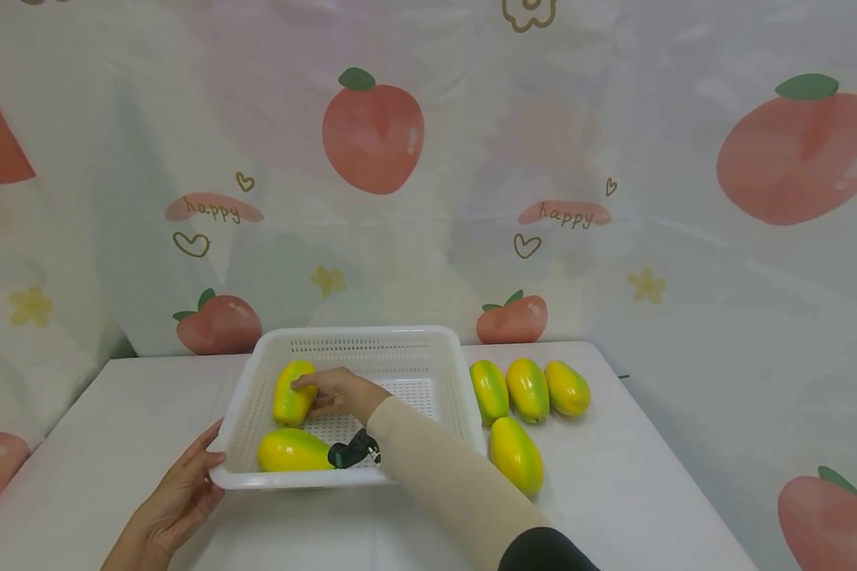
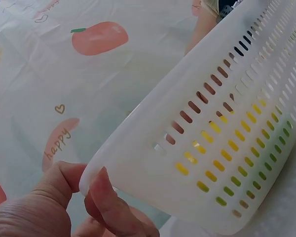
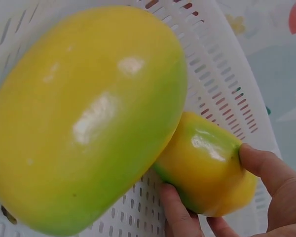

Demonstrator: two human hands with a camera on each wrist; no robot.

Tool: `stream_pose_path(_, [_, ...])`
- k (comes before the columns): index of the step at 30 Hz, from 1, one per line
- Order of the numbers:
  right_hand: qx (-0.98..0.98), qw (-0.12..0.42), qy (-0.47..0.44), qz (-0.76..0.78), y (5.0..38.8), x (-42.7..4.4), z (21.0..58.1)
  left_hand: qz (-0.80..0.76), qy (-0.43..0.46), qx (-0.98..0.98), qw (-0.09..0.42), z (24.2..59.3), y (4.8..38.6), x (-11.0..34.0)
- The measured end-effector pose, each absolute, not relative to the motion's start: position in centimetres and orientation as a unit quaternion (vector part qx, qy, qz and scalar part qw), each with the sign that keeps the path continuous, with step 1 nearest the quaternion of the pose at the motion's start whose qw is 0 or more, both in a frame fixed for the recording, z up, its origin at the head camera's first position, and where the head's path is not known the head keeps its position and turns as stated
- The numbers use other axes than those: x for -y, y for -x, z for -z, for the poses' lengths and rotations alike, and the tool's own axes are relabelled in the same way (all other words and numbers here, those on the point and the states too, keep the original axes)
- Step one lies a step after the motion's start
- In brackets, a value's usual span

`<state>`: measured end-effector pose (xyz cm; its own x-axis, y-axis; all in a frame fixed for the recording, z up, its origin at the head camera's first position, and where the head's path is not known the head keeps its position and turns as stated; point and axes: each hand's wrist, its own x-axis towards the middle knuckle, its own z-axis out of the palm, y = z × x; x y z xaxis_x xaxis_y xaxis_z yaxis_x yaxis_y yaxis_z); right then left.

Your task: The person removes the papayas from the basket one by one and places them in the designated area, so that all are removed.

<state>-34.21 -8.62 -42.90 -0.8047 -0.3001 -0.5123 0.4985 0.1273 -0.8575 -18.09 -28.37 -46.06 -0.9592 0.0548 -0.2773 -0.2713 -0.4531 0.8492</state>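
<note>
Now | white table (image 1: 150, 412), fruit-print backdrop (image 1: 428, 262) behind | left fingers (image 2: 108, 205) pinch basket rim (image 1: 293, 480) | right fingers (image 3: 178, 213) hold yellow fruit (image 1: 290, 403)

The table (image 1: 328, 531) is white and plain, with a rounded corner at two o'clock. A white slotted basket (image 1: 293, 480) sits on it toward twelve o'clock, near the far edge. From the basket's middle, three yellow-green fruits (image 1: 527, 390) lie side by side at three o'clock. A fourth fruit (image 1: 516, 456) lies between three and four o'clock, its length running from eleven to five.
</note>
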Motion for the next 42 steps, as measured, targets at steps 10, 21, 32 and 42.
stream_pose_path(10, [-0.679, 0.323, -0.062, 0.656, 34.6, 7.6, 42.6, -0.851, 0.08, -0.51, 0.093, 46.3, 18.1, 28.2])
stream_pose_path(21, [-0.682, 0.346, -0.029, 0.644, 34.5, 6.0, 41.2, -0.863, 0.053, -0.492, 0.097, 46.6, 18.0, 28.4])
stream_pose_path(32, [-0.693, 0.355, -0.01, 0.627, 33.9, 5.0, 39.7, -0.865, 0.041, -0.487, 0.11, 46.5, 18.0, 28.5])
stream_pose_path(42, [-0.703, 0.362, 0.044, 0.611, 32.7, 3.8, 38.4, -0.866, 0.049, -0.486, 0.108, 46.5, 18.0, 28.6])
